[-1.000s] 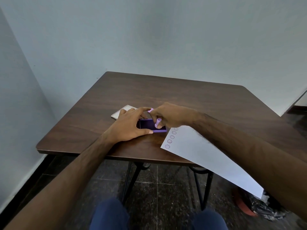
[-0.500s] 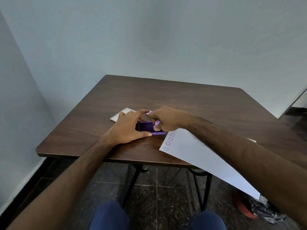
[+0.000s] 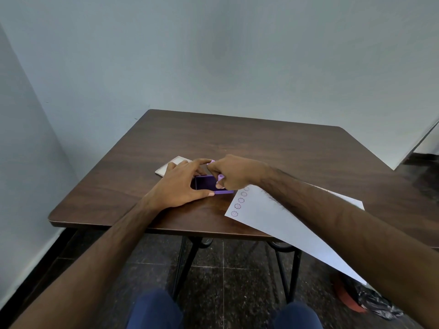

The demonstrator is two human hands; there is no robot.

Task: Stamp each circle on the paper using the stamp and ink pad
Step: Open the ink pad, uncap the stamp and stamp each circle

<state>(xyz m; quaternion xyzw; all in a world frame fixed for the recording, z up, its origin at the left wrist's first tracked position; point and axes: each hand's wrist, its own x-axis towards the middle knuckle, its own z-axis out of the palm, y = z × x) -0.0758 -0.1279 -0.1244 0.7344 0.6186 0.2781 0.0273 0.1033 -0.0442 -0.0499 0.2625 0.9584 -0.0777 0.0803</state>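
Head view. Room: pale grey-blue painted walls meeting in a corner; dark stone-tile floor (image 3: 237, 264) with light grout lines.

Surface: dark brown wood-grain counter (image 3: 249, 143), squarish with rounded corners, on black metal legs.

Item: purple rectangular plastic ink pad (image 3: 209, 184), lid open, lying flat near the counter's front edge. The left hand (image 3: 180, 184) grips it, thumb along the near side, fingers curled over the far side.

Item: small light-purple plastic stamp (image 3: 220, 178), held upright in the pinched fingertips of the right hand (image 3: 234, 172), its lower end down at the pad's right part.

Item: white sheet of paper (image 3: 285, 224), just right of the pad, its near corner overhanging the counter edge; a row of purple stamped circles (image 3: 238, 203) runs along its left edge.

Item: flat white rectangular lid-like piece (image 3: 172, 165), behind the left hand, partly hidden.

Foreground: blue-trousered knees (image 3: 154, 309).
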